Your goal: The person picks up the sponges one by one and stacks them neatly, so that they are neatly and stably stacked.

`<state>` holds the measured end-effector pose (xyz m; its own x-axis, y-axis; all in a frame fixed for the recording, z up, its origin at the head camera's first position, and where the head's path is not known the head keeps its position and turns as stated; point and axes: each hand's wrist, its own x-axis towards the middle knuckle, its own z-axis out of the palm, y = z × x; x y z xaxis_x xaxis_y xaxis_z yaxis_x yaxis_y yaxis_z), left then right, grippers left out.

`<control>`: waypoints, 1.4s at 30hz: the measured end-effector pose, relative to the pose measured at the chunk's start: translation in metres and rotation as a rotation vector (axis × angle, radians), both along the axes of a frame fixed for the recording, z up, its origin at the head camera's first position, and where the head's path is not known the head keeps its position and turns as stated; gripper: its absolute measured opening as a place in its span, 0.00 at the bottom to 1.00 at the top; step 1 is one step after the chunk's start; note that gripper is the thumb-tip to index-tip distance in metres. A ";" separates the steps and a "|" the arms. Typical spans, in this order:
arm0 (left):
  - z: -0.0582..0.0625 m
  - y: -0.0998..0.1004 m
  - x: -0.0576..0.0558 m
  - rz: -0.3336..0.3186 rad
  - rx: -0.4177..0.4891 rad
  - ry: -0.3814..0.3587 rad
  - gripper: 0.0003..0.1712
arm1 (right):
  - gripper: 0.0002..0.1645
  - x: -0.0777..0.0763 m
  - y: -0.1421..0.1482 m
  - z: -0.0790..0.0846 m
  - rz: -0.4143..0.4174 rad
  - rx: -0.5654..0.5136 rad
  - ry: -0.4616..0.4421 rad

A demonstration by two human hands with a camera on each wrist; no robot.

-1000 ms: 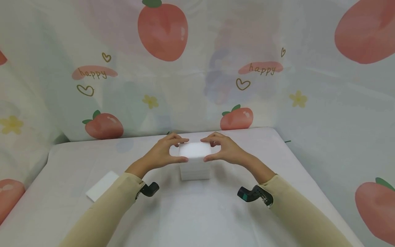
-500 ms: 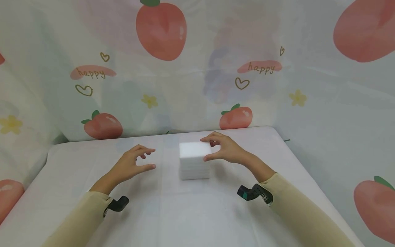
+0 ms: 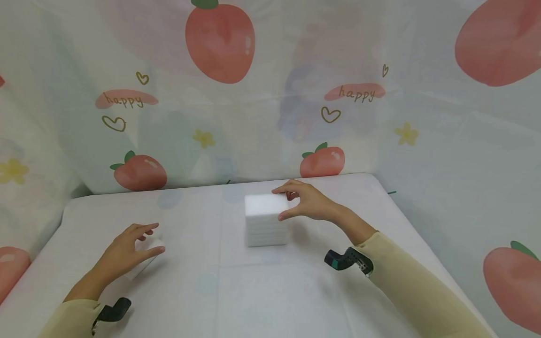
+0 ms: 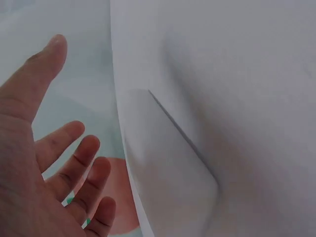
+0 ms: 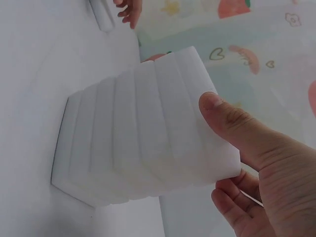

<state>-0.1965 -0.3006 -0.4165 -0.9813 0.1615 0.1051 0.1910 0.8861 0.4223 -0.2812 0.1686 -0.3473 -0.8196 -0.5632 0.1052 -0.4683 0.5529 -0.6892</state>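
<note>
Several white sponges are piled in an upright stack [image 3: 265, 230] towards the back middle of the table. My right hand [image 3: 310, 203] pinches the top sponge at its right side; in the right wrist view the thumb [image 5: 219, 111] presses one face and the fingertips curl at another edge. On the table's left lies one loose flat white sponge [image 4: 173, 182], partly hidden in the head view by my left hand [image 3: 120, 256]. That hand hovers over the loose sponge with thumb and fingers spread apart, nothing between them.
A white cloth covers the table [image 3: 236, 300], whose back edge meets a hanging curtain [image 3: 262, 117] printed with peaches. Black wrist cameras [image 3: 112, 311] stick out from both sleeves.
My left hand has let go of the stack's left side and travelled left and nearer, down to the loose sponge. My right hand has stayed at the stack, almost still.
</note>
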 end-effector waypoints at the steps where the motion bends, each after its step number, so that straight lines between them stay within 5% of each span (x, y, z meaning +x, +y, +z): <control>1: -0.001 -0.004 0.002 0.012 -0.011 -0.006 0.47 | 0.42 0.000 0.000 0.000 -0.001 0.005 -0.004; 19: -0.022 -0.038 0.027 0.106 -0.097 -0.092 0.56 | 0.42 -0.001 -0.001 -0.003 -0.019 0.020 -0.009; 42: -0.030 -0.041 0.034 0.111 -0.078 -0.013 0.49 | 0.41 0.001 -0.002 -0.006 -0.006 -0.013 0.025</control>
<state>-0.1621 -0.3414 -0.4467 -0.9947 0.0593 0.0840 0.0854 0.9316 0.3534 -0.2800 0.1662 -0.3534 -0.8198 -0.5571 0.1325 -0.4822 0.5466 -0.6846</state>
